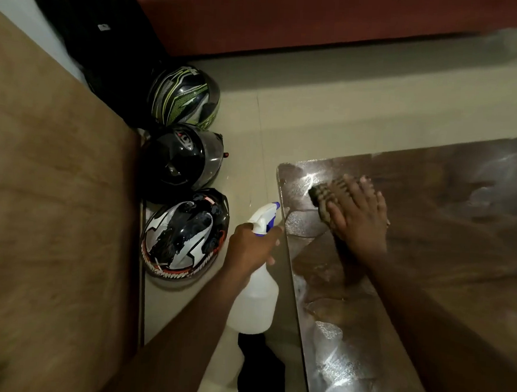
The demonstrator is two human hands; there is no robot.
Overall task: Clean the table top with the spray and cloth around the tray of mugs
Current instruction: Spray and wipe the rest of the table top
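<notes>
A glossy dark wooden table top fills the right side, with wet streaks near its left edge. My right hand lies flat with spread fingers on a dark ribbed cloth, pressing it onto the table near the far left corner. My left hand grips the neck of a translucent spray bottle with a white and blue trigger head, held just off the table's left edge over the floor. The tray of mugs is out of view.
Three motorcycle helmets sit in a row on the pale tiled floor left of the table. A brown surface fills the left side. A dark bag and a reddish sofa lie at the back.
</notes>
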